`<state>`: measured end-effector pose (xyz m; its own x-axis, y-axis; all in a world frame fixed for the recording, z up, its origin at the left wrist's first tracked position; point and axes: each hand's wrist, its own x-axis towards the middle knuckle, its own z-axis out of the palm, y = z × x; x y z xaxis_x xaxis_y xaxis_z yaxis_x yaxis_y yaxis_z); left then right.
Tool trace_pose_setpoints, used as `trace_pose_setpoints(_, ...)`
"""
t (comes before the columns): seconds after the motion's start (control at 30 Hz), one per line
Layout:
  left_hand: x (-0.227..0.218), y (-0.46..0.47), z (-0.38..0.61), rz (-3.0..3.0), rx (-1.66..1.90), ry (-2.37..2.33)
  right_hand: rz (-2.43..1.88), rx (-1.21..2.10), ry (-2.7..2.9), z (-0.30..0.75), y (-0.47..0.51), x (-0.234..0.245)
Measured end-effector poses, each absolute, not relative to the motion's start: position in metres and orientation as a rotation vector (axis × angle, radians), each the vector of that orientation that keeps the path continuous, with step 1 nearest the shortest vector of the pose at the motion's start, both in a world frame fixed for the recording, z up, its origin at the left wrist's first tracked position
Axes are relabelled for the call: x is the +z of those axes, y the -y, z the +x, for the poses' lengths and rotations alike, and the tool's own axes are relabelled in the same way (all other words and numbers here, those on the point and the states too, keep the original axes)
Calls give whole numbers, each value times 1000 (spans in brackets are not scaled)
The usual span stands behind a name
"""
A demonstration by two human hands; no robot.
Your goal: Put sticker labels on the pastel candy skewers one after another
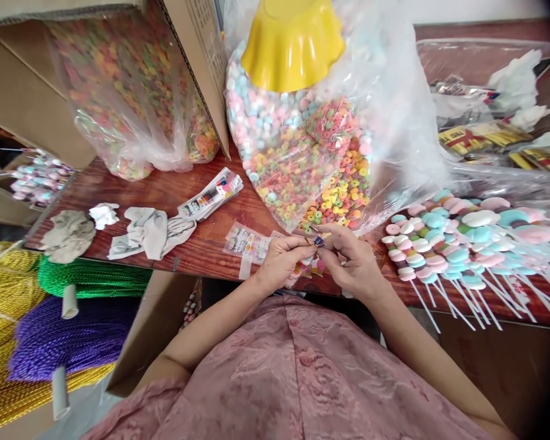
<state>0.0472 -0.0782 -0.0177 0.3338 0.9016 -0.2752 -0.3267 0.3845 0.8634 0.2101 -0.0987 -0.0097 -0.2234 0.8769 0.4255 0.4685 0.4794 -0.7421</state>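
Note:
My left hand (282,260) and my right hand (351,256) meet at the front edge of the wooden table (165,195), fingers pinched together on a small dark item (318,241) that I cannot make out. Under them lie small clear printed packets (247,241). Just behind stands a big clear bag of coloured ring candies (302,165) with a yellow bowl (291,43) upside down on it. To the right lies a heap of pastel candy lollipops on white sticks (462,244).
A cardboard box (22,91) holding another candy bag (132,91) stands at the back left. Crumpled cloths (144,232) and a flat packet (211,194) lie on the table. Spools of green, purple and gold cord (59,324) sit below left. Plastic-wrapped items (495,128) fill the back right.

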Motion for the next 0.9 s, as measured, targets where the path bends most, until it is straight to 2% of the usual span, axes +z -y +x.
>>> trace_pose_setpoints(0.17,-22,76,47,764,968,-924,-1104,462,1786,205,100,-18)
trace_pose_setpoints(0.4,-21,76,46,945,1053,-862,-1261,779,1446,198,109,-16)
trace_pose_setpoints(0.57,-15,78,46,1063,977,-850,-1200,1229,1279,210,105,-12)
trace_pose_setpoints(0.67,-11,80,45,981,812,-815,-1164,1544,1240,223,100,-11)
trace_pose_setpoints(0.73,-9,80,43,948,664,-825,-1181,1636,1312,229,98,-10)
trace_pose_setpoints(0.83,-7,78,38,934,435,-863,-1189,1494,1665,234,101,-5)
trace_pose_setpoints(0.9,-7,74,34,896,285,-837,-1071,1121,1996,234,106,-1)
